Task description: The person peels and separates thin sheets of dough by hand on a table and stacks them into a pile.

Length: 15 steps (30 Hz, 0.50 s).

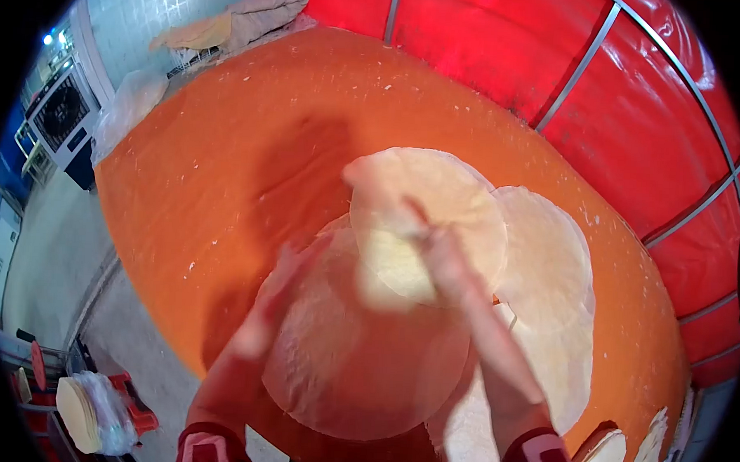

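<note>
Several round sheets lie by left hand and right hand, apart, grips unclear

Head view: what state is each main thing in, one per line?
Left hand: blurred; contact unclear.
Right hand: blurred, over far round sheet; grip unclear.
Front round sheet: spread out, partly shadowed.
Far round sheet: spread out, overlapping right round sheet.
Right round sheet: flat, partly covered.
Orange tabletop: flecked with pale bits.
Lower-left stack: partly wrapped in plastic.
Fan unit: upright; running unclear.
</note>
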Available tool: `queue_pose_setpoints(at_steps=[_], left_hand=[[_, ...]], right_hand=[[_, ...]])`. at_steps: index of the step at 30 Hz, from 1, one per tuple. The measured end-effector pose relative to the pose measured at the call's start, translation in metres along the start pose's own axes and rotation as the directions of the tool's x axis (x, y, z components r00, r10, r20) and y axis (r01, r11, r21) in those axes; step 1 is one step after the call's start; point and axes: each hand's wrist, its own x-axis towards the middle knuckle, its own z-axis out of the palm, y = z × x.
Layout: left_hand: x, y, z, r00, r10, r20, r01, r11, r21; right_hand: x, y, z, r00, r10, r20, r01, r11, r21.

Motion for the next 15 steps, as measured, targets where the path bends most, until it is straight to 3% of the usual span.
queue_pose_setpoints(at_steps=[2, 3, 4, 6, 7, 9, 10, 11, 12, 13, 14, 15], left_hand=[[-0.032, 0.018, -0.026, 0.987, 0.101, -0.124, -0.113, 0.989, -0.098], [-0.049, 0.047, -0.033, 0.988, -0.121, -0.092, 0.067, 0.891, -0.449], [-0.057, 0.042, -0.043, 0.988, -0.119, -0.094, 0.064, 0.889, -0.453], [-0.077, 0.027, -0.073, 0.809, -0.554, -0.194, 0.501, 0.824, -0.263], [-0.082, 0.021, -0.080, 0.802, -0.562, -0.200, 0.508, 0.820, -0.265], [-0.090, 0.013, -0.093, 0.861, -0.505, -0.057, 0.413, 0.761, -0.500], [-0.094, 0.016, -0.096, 0.881, -0.466, 0.075, 0.420, 0.702, -0.575], [-0.101, 0.011, -0.093, 0.879, -0.472, 0.066, 0.418, 0.698, -0.581], [-0.100, 0.002, -0.086, 0.923, -0.345, -0.171, 0.290, 0.916, -0.278], [-0.094, -0.006, -0.081, 0.934, -0.125, -0.335, 0.164, 0.982, 0.091], [-0.093, -0.012, -0.078, 0.943, 0.039, -0.330, 0.033, 0.977, 0.211], [-0.092, -0.008, -0.070, 0.948, 0.055, -0.313, 0.010, 0.979, 0.204]], right_hand=[[0.008, -0.022, -0.074, 0.978, -0.026, -0.206, 0.055, 0.989, 0.135], [0.003, -0.043, -0.104, 0.975, -0.117, -0.186, 0.097, 0.989, -0.115], [-0.003, -0.062, -0.124, 0.968, -0.201, -0.148, 0.138, 0.925, -0.355], [-0.025, -0.087, -0.120, 0.966, -0.240, -0.100, 0.176, 0.888, -0.425], [-0.040, -0.099, -0.109, 0.961, -0.271, -0.050, 0.213, 0.848, -0.485], [-0.071, -0.095, -0.054, 0.937, -0.349, 0.025, 0.325, 0.839, -0.437], [-0.088, -0.095, -0.031, 0.921, -0.342, 0.184, 0.388, 0.791, -0.473], [-0.096, -0.093, -0.013, 0.886, -0.324, 0.331, 0.456, 0.735, -0.502], [-0.090, -0.075, -0.001, 0.885, -0.327, 0.330, 0.459, 0.729, -0.508], [-0.077, -0.046, 0.000, 0.904, -0.190, 0.384, 0.316, 0.901, -0.297], [-0.064, -0.026, -0.013, 0.888, -0.062, 0.455, 0.110, 0.991, -0.081], [-0.042, -0.030, -0.055, 0.937, 0.070, 0.342, -0.035, 0.993, -0.109]])
